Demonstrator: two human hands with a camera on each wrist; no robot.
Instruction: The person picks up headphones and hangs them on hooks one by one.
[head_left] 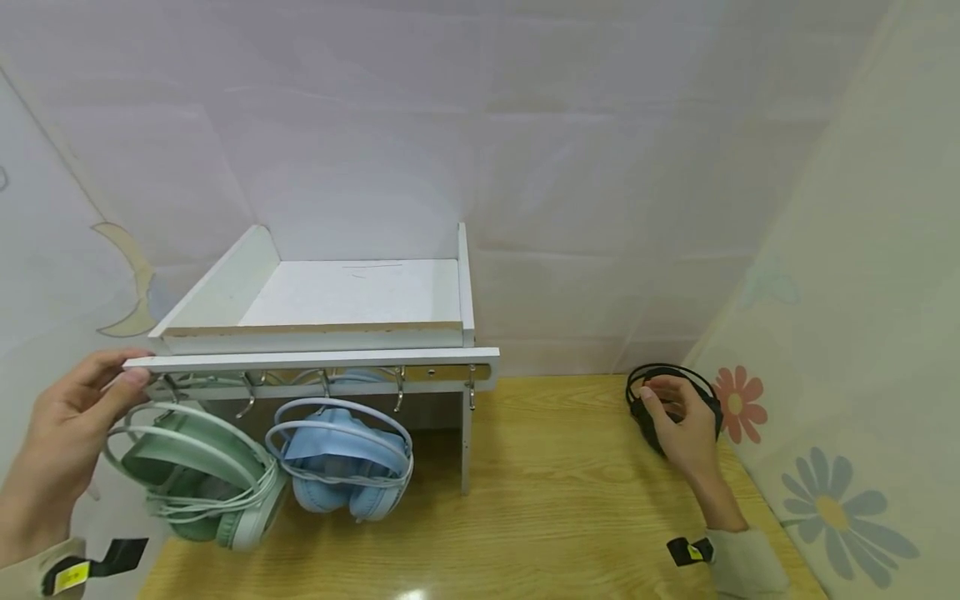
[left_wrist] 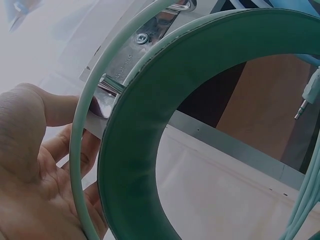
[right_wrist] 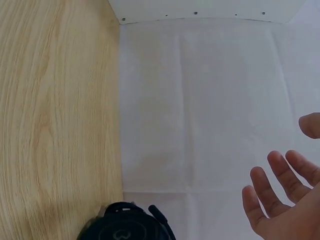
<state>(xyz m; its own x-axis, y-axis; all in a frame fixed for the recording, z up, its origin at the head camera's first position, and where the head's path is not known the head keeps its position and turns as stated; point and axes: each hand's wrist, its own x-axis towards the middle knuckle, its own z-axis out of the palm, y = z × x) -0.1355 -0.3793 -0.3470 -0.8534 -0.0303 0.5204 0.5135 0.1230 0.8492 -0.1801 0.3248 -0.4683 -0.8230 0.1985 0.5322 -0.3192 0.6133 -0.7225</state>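
My left hand point(head_left: 69, 429) pinches the left end of a white hook rail point(head_left: 315, 360) between thumb and fingers. Just beside it, green headphones point(head_left: 213, 471) hang from a hook with their cable bundled. Blue headphones point(head_left: 348, 458) hang further right on the same rail. At the far right of the table, my right hand point(head_left: 684, 429) hovers by black headphones point(head_left: 651, 425), overlapping them in the head view. The right wrist view shows its fingers point(right_wrist: 287, 182) loosely spread and holding nothing, apart from the black headphones point(right_wrist: 125, 225).
The rail fronts a white shelf unit point(head_left: 467, 287) standing on the wooden table point(head_left: 555, 500) against a pale cloth wall point(head_left: 570, 208). Metal hooks point(head_left: 400, 390) line the rail. A flower-printed side panel point(head_left: 847, 400) borders the table on the right.
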